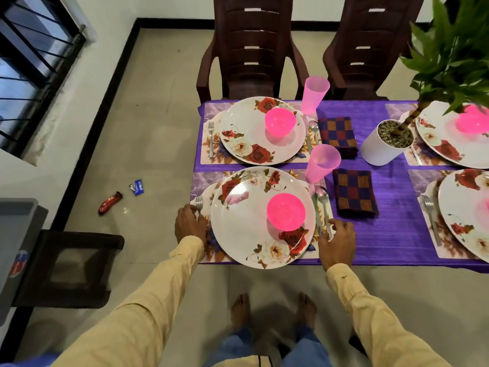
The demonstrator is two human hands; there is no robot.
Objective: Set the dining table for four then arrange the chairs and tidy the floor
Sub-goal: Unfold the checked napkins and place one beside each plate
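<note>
Steel fork (199, 202) lies left of near plate (238, 226), on tabletop mat (201, 181). My left hand (190, 223) covers its handle, fingers curled; grasping or pressing, I cannot tell. Right hand (337, 242) at spoon (323, 205) end, right of plate; grip likewise unclear.

Step, as I judge: squaring cutlery. Keep handles parallel, ends level with mat edge, clear of tumbler (321, 162).

Red wrapper (109, 203), blue wrapper (138, 187) on floor: print unreadable. Bin (16, 234) logo: illegible.
</note>
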